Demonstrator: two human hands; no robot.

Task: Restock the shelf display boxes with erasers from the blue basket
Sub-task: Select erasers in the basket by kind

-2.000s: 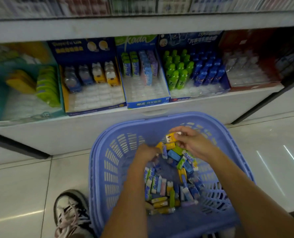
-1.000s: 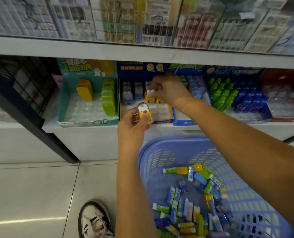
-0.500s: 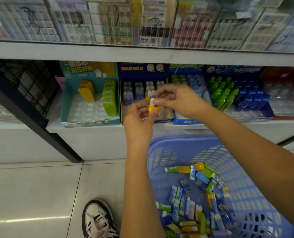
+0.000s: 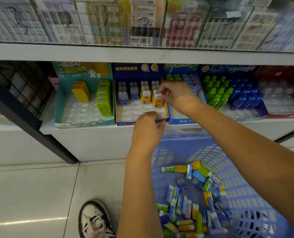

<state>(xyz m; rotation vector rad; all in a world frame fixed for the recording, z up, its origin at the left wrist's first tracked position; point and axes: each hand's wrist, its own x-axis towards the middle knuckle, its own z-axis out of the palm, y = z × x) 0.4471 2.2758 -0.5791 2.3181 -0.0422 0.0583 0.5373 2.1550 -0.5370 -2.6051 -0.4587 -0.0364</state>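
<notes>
While the right hand (image 4: 175, 94) pinches the pale top of a yellow dog-shaped eraser (image 4: 157, 104) standing at the front of the rightmost column in the dark blue cardboard display box (image 4: 125, 123), the left hand (image 4: 147, 130) hangs at that box's front rim, back to the camera, so I cannot tell whether its curled fingers hold anything. Restocking looks far from finished: the boxes' clear trays show many bare pockets, and a heap of loose wrapped erasers (image 4: 185, 203) lies in the blue plastic lattice basket (image 4: 232, 169) below the shelf.
</notes>
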